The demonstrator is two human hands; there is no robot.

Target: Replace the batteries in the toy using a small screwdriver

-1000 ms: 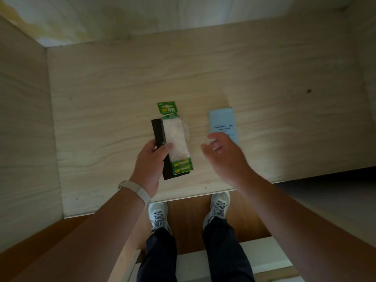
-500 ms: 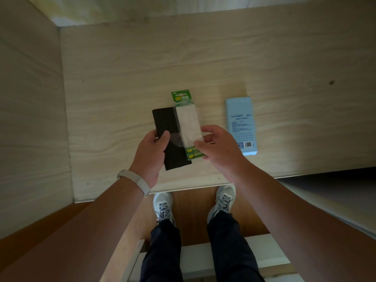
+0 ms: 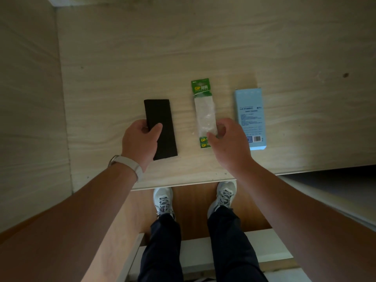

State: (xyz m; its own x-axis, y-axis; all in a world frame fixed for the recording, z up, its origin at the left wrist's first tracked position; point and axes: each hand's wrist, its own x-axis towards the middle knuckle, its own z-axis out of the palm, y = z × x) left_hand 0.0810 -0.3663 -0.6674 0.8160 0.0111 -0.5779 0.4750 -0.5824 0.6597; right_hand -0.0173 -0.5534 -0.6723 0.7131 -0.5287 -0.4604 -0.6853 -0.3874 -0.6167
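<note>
A pack (image 3: 204,110) of fresh batteries, green card at both ends and clear wrap between, is lying lengthwise near the front edge of the bench (image 3: 142,58), between a black slab (image 3: 160,123) and a blue box (image 3: 249,110). The right hand (image 3: 227,143) is pinching the pack's near end, thumb on top of the wrap and fingers curling round its right side. Apart to the left, the left hand (image 3: 140,143) is gripping the slab by its left edge, thumb pressing across the top, the slab lying flat or nearly flat on the wood. Whether it is the toy or a tool case, the picture is not showing. The box is sitting just right of the right hand, printed side up, untouched. No screwdriver is showing. A pale band (image 3: 130,165) is circling the left wrist. The job appears to be at the laying-out stage, with supplies being set side by side and nothing opened. The next move is likely calling for both hands to let go, then for finding the screwdriver, perhaps inside the box or slab, and getting the toy's battery door facing up.
</note>
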